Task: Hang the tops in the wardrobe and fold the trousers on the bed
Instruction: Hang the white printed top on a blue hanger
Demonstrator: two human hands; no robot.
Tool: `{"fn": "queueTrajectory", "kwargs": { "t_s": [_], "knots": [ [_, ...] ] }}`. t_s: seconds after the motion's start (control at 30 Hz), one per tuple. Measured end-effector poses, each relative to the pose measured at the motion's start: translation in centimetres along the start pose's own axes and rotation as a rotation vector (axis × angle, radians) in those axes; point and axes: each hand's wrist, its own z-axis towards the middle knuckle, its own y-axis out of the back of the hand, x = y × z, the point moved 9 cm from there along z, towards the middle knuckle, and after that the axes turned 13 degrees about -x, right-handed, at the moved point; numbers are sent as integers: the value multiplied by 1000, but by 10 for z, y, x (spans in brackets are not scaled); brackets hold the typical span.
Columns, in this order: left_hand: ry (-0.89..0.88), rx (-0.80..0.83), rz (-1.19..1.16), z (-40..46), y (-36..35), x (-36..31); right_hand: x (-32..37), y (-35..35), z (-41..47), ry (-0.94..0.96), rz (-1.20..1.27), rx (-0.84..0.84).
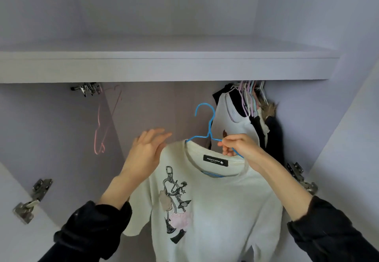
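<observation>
Nearest you, both dark sleeves (92, 224) reach up into the wardrobe, and between them hangs the cream T-shirt (215, 210), print facing you, already threaded on the blue hanger (209, 130). Your right hand (238, 146) has its fingers curled round the hanger's right shoulder wire, just beside the neck, so it carries the whole load. Your left hand (146, 151) holds nothing: fingers straight and spread, palm resting against or just off the shirt's left shoulder; can't tell if it touches. The hanger's long axis runs left-right across your view, and the hook rises from the neck and curls over to the left, up and a bit left of your grip. That's the relation that matters: the hook sits well below the shelf (164, 67), and the rail itself is hidden behind the shelf's front edge, so you'd be hooking blind. Judging by where things hang, it runs left-right just under the shelf. Further back on the right is a bunch of hung clothes (246, 114) on pastel hangers, incl. a white top and dark items; further back on the left are some metal clip hangers (88, 89) and a pink hanger (102, 130). Between those lies a bare stretch, directly above the hook. The right hand is nearer, so lift straight up w/ it and drop the hook over the rail. Risk: the shirt slips off the left shoulder as you raise it, so keep the left hand steadying there. Trousers and bed aren't in view.
</observation>
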Motion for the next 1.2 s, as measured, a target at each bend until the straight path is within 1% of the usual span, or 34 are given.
{"fn": "queueTrajectory", "kwargs": {
  "t_s": [0.1,0.17,0.23,0.3,0.37,0.43,0.73,0.87,0.97,1.03,1.13,1.2],
  "knots": [
    [-245,-254,147,28,28,-38,-5,12,15,-54,108,-53],
    [-337,-336,244,46,35,-59,-4,11,21,-70,193,-38],
    [-354,-345,349,65,34,-69,-2,10,27,-91,319,-21],
    [-326,-307,424,81,28,-69,-1,9,34,-110,446,-16],
    [-306,-268,455,92,22,-64,2,11,44,-101,508,-22],
    [-311,-265,478,97,16,-58,8,15,56,-74,523,-41],
    [-353,-391,531,102,5,-51,37,44,135,4,606,-198],
    [-360,-412,557,103,5,-50,30,51,167,-40,649,-257],
    [-355,-426,578,104,3,-49,24,58,182,-70,616,-299],
    [-355,-431,583,104,2,-49,22,56,190,-88,631,-280],
    [-349,-440,594,105,2,-49,13,54,202,-132,574,-297],
    [-344,-440,602,106,3,-49,9,59,207,-161,507,-366]
  ]
}}
